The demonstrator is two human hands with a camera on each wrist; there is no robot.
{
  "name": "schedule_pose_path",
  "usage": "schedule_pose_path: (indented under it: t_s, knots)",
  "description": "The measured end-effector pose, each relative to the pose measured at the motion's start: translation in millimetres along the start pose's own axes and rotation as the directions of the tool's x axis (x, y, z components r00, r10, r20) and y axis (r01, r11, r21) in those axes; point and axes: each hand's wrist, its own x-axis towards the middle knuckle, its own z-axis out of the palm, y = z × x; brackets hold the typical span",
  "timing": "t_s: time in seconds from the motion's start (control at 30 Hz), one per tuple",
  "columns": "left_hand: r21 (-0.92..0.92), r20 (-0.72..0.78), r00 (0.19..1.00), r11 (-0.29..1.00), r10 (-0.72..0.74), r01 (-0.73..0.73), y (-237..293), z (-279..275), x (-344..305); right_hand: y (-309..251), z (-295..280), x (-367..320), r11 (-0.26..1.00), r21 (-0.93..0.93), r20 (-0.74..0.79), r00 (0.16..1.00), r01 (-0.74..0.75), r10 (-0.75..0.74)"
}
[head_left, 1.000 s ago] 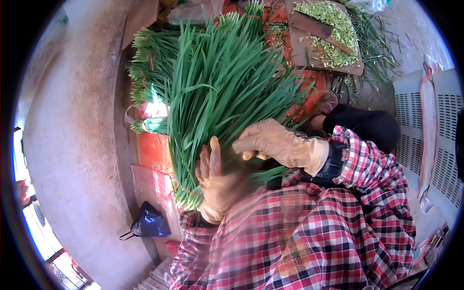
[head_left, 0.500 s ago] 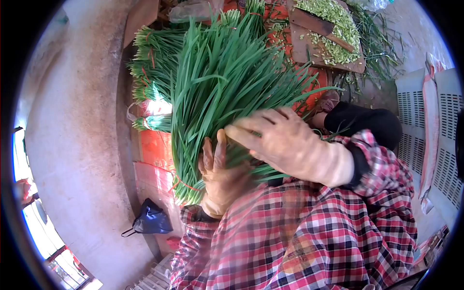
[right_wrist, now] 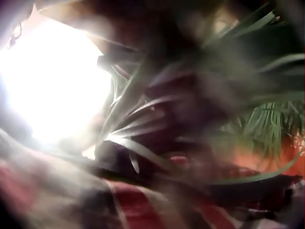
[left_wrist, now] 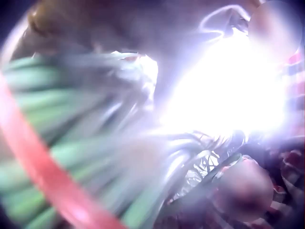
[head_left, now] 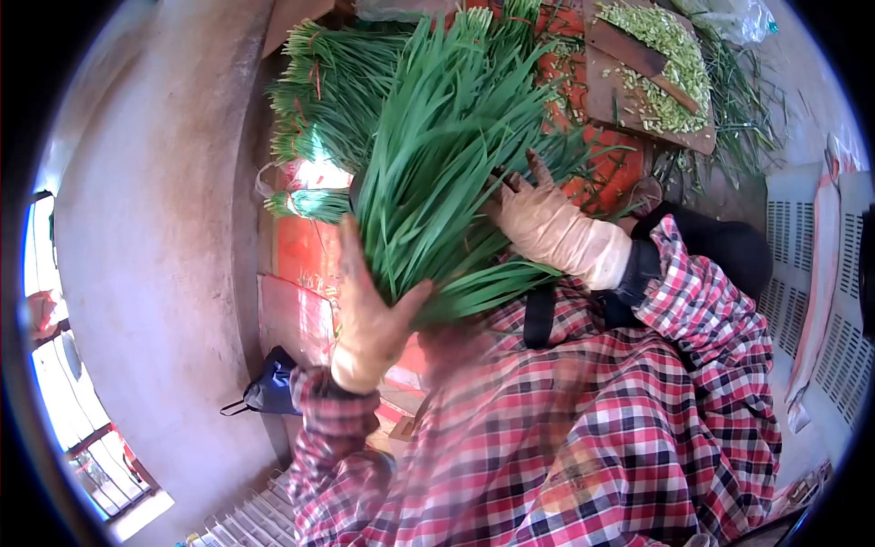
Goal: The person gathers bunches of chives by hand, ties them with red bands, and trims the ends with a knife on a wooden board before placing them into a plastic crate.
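Observation:
Long flat green leaves, a big bunch of garlic chives (head_left: pixel 437 173), fan out in front of the person in the head view. At its near left edge is the gloved left hand (head_left: pixel 367 314), fingers straight and thumb spread apart against the leaves. The gloved right hand (head_left: pixel 556 223) lies on the right side of the bunch, its fingers spread among the leaves. In the left wrist view a red band (left_wrist: pixel 57 183) crosses green stalks close to the camera, blurred. Loose leaves (right_wrist: pixel 138 119) show in the right wrist view beside strong glare.
Tied bundles (head_left: pixel 314 100) lie at the far left. At the far right a cutting board (head_left: pixel 612 91) bears chopped pieces (head_left: pixel 688 64) and a cleaver (head_left: pixel 624 46). A wall (head_left: pixel 173 228) runs along the left; slotted crates (head_left: pixel 788 237) stand at right. A dark bag (head_left: pixel 273 383) lies near the wall.
The left hand has moved left and its thumb has spread out. The right hand has drawn away from it, up and right onto the leaves. The bunch has shifted right, uncovering more orange-red surface.

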Motion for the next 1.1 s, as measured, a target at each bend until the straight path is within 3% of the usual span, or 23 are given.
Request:
schedule_pose_path:
  t_s: [0.03,0.1,0.17,0.23,0.27,0.33,0.37,0.43,0.47,0.53,0.6,0.63,0.77,0.87,0.93,0.97,1.0,1.07,1.1]
  knots:
    - [0.000,-0.003,1.000,1.000,0.000,0.000,-10,2,6,2,-25,-4,1.000,0.007,0.098,0.995,-0.019,0.018]
    - [-0.134,0.156,0.987,0.991,0.032,-0.010,-27,1,14,11,-62,-19,0.991,0.107,0.052,0.996,-0.081,0.076]
    - [-0.227,0.176,0.984,0.973,-0.003,0.044,-23,2,16,13,-97,-22,0.969,0.211,0.016,0.992,-0.124,0.124]
    - [-0.362,0.231,0.970,0.919,-0.072,0.154,-28,8,23,10,-126,-20,0.761,0.607,-0.228,0.968,0.228,-0.108]
    - [-0.522,0.216,0.975,0.837,-0.056,0.164,-29,15,29,-4,-113,-19,0.760,0.593,-0.222,0.962,0.265,-0.162]
    - [-0.690,0.222,0.963,0.672,-0.154,0.267,-8,15,38,-35,-82,-11,0.903,0.251,-0.496,0.848,0.349,-0.190]
    - [-0.720,0.197,0.950,0.622,-0.241,0.307,1,13,37,-38,-62,-10,0.901,0.249,-0.500,0.844,0.355,-0.194]
    - [-0.691,0.181,0.950,0.654,-0.255,0.307,-12,6,37,-45,-34,-4,0.952,-0.007,-0.474,0.837,0.305,-0.271]
    - [-0.663,0.172,0.949,0.682,-0.263,0.309,-16,3,37,-45,-30,-5,0.950,-0.009,-0.483,0.831,0.312,-0.277]
    - [-0.725,0.154,0.946,0.617,-0.287,0.305,-8,-6,34,-41,-26,-8,0.928,-0.089,-0.419,0.832,0.361,-0.364]
    - [-0.712,0.230,0.897,0.564,-0.377,0.419,-5,-13,33,-35,-18,-3,0.924,-0.088,-0.490,0.791,0.373,-0.366]
    - [-0.708,0.185,0.887,0.568,-0.424,0.419,-4,-14,33,-29,-18,-2,0.920,-0.109,-0.495,0.782,0.377,-0.379]
    - [-0.754,0.282,0.896,0.499,-0.343,0.428,-3,-9,45,-17,-9,3,0.926,-0.105,-0.501,0.785,0.362,-0.364]
    - [-0.689,0.308,0.895,0.573,-0.323,0.444,-5,-4,49,-17,-9,-4,0.935,-0.061,-0.460,0.821,0.350,-0.338]
    - [-0.698,0.278,0.905,0.580,-0.321,0.420,-10,9,47,-18,-8,-8,0.943,0.044,-0.616,0.752,0.330,-0.234]
    - [-0.705,0.245,0.915,0.589,-0.321,0.395,-12,15,47,-20,-7,-10,0.944,0.042,-0.614,0.754,0.326,-0.234]
    - [-0.707,0.248,0.916,0.587,-0.316,0.395,-13,16,48,-23,-7,-12,0.902,0.262,-0.614,0.781,0.343,-0.118]
    - [-0.666,0.244,0.908,0.622,-0.340,0.412,-13,19,49,-28,-7,-16,0.677,0.654,-0.534,0.840,0.336,0.098]
    - [-0.668,0.246,0.907,0.619,-0.341,0.413,-11,19,50,-31,-13,-18,0.634,0.748,-0.394,0.899,0.194,0.190]
